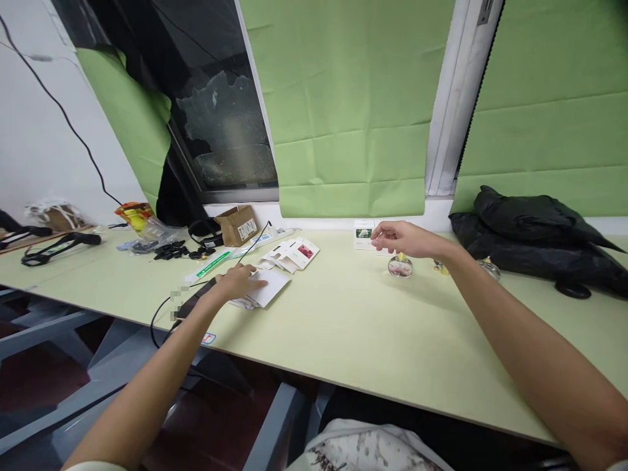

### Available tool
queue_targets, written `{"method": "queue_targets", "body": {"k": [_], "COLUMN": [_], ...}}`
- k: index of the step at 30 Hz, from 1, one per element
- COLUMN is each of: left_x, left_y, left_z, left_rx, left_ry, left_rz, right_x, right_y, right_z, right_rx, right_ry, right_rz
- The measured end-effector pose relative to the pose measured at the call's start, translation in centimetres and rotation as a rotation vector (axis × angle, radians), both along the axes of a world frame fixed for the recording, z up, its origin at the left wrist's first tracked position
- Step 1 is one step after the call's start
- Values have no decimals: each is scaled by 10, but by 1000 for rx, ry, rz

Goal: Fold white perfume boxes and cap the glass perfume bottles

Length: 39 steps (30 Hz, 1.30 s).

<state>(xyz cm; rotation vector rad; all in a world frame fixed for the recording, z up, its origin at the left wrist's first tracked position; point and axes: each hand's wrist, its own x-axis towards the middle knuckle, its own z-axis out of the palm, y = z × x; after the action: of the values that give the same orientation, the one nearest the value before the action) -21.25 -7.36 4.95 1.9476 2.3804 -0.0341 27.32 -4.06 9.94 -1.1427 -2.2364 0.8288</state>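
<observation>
Pale green table, window blinds behind.

Left hand: lies palm down on a flat white carton blank, left of centre. Fingers are loosely extended and press on top of it, pinching nothing. More flat sheets sit under that blank.

Right hand: reaches to the far edge. Its fingers are curled, with the tips drawn together at the right edge of a small white box that stands upright by the wall. I cannot tell whether the tips clasp the box or only touch it.

Round glass bottle: stands on the table just below the right hand, apart from it and outside any box. A second glass bottle and a small yellow item stand further right, also bare.

State of the work, as a judgement:
- One box looks set up.
- The fan of printed flat cartons, just beyond the left hand's blank, is not yet folded.
- Both visible bottles are still unboxed.
- This looks like an early stage, with most pieces untouched.

Around:
- A brown cardboard box sits at far left of the cartons.
- A black cable hangs off the near-left edge.
- A black jacket is heaped at far right.
</observation>
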Motion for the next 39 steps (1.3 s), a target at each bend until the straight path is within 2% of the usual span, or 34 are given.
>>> {"method": "queue_targets", "body": {"k": [3,6,11,15,18,21,23,25,27,30,33,39], "left_x": [2,-1,1,17,41,76,101,125,147,177,205,250], "left_y": [-1,-1,-3,-13,-29,-46,-52,-53,-47,-29,-8,23], "left_z": [-11,-19,-21,-18,-18,-22,-26,-30,-35,-43,-48,-54], "left_rx": [-4,-53,-53,-6,133,330,417,439,469,499,456,366], "left_ry": [-28,-113,-84,2,115,193,165,84,30,-8,-104,-311], "left_rz": [50,30,67,106,51,-141,-303,-510,-631,-707,-769,-803], "right_x": [-1,-1,3,7,10,13,16,20,25,33,39,38], "right_y": [0,-3,-7,-7,-6,-4,-1,4,11,27,41,44], "right_z": [0,2,8,11,12,12,11,8,3,-10,-22,-34], "right_rx": [6,11,24,18,3,17,51,110,179,250,292,189], "right_ry": [-11,-23,-49,-57,-56,-85,-142,-218,-303,-459,-618,-794], "right_rz": [4,-5,-35,-43,-45,-57,-89,-144,-215,-347,-440,-436]}}
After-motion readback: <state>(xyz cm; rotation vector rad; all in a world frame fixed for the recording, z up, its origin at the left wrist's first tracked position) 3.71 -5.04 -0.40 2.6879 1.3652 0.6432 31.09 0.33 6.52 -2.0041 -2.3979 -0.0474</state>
